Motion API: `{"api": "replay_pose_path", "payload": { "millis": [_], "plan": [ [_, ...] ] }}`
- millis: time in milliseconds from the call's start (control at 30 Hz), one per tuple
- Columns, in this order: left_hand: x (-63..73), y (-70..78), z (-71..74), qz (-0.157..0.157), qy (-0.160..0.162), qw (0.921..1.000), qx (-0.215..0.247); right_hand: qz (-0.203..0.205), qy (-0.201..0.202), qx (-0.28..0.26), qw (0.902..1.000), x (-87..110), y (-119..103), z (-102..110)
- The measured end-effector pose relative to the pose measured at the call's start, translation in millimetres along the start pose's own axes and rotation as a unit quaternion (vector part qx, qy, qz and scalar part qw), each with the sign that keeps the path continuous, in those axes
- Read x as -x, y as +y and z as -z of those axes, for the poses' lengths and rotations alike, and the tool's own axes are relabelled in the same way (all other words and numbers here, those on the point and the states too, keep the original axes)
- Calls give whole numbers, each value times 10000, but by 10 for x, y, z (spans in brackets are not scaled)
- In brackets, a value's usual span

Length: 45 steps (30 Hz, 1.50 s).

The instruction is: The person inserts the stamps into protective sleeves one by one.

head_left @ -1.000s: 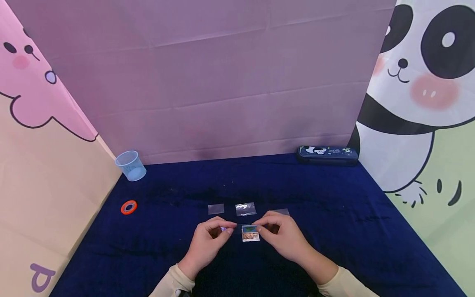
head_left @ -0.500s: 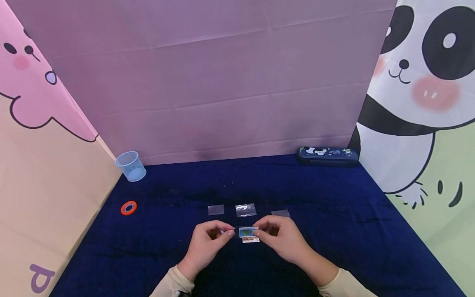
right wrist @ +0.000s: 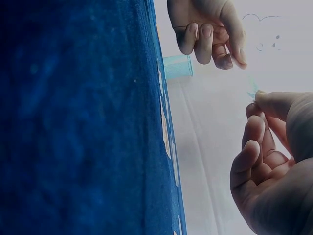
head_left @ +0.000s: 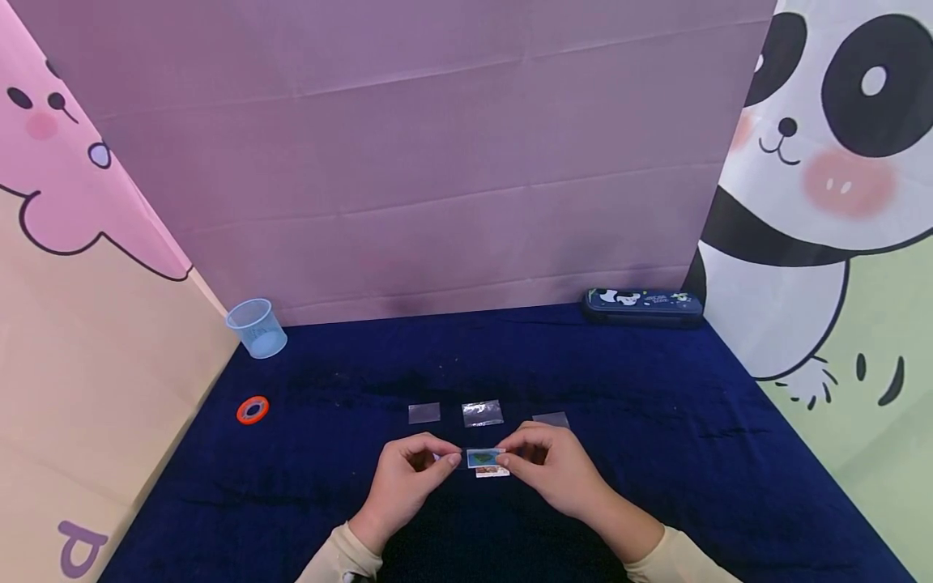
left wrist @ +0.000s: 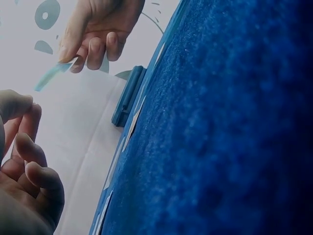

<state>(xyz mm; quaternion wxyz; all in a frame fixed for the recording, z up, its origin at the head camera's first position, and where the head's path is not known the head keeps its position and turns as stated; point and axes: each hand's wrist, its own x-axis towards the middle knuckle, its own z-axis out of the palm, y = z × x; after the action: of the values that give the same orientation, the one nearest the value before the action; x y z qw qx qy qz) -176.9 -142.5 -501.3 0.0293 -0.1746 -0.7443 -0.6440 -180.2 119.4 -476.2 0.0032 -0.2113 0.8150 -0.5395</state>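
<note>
The right hand (head_left: pixel 564 474) pinches the right end of a small blue picture card (head_left: pixel 481 458) between thumb and forefinger, its other fingers curled loosely below; the left hand (head_left: pixel 406 482) faces it, thumb and forefinger brought together just beside the card's free end, though whether a clear film lies between those fingertips cannot be told; the card is thus held above the surface (head_left: pixel 328 461), in the gap between the two hands, its face bearing a green patch on blue inside a pale border; beneath it, on the near side, the edge of a second picture piece (head_left: pixel 493 472), white and brownish orange, shows partly covered from the head view; cream sleeves (head_left: pixel 674 555) end at both wrists; just beyond the hands lie three small, flat, clear rectangles in a loose row, one (head_left: pixel 424 414) beyond the left hand, a shinier one (head_left: pixel 482 414) beyond the gap, and one (head_left: pixel 551 419) partly hidden behind the right hand; well apart to the left of the left hand lies an orange ring (head_left: pixel 244 410), with a translucent blue cup (head_left: pixel 257 328) standing farther beyond it; a dark blue case (head_left: pixel 644 309) with panda decoration lies far beyond the right hand, against a mauve backdrop (head_left: pixel 437 162).
</note>
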Motion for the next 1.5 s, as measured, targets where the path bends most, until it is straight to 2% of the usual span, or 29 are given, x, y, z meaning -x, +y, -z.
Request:
{"api": "replay_pose_path", "payload": {
  "millis": [500,1000,1500],
  "plan": [
    [2,-19,-11,162,142,9997,132,7,63,95,9999,5,9,7],
    [13,19,-28,131,76,9998,117,-243,-251,-151,9993,16,-14,0],
    [10,14,-26,28,8,9999,126,35,-341,-364,9987,-2,42,-27]
  ]
}}
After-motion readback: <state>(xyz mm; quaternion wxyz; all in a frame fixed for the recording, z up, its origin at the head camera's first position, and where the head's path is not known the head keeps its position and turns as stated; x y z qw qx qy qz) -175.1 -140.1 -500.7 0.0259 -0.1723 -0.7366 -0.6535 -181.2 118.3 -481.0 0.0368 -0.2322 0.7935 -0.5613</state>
